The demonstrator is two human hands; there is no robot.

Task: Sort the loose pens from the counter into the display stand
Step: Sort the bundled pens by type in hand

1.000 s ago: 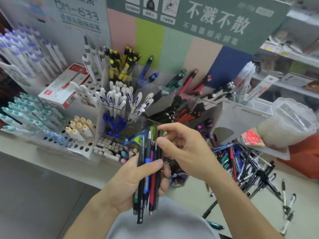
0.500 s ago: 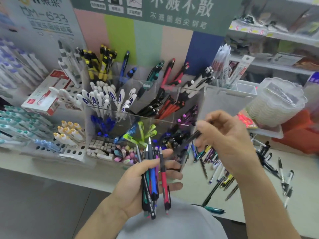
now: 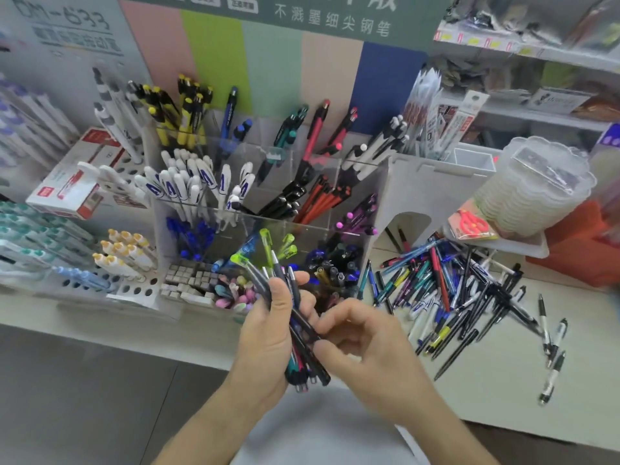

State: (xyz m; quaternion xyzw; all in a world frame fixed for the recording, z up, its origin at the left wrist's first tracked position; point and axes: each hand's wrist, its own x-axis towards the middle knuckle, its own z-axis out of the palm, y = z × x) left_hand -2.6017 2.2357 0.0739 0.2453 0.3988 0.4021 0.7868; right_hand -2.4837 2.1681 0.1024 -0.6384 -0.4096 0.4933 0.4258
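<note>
Bundle of pens [image 3: 303,344]: mid-shafts hidden under the left hand [image 3: 268,333] and the right hand's fingertips [image 3: 323,347]; colours partly indistinct. Shelf goods [image 3: 523,25] up and right of the hands: blurred. Sign [image 3: 328,21] above them: cut off by the top edge

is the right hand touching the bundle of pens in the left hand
Touching: the head view shows right hand fingertips pinching the bundle of pens that the left hand holds.
</note>
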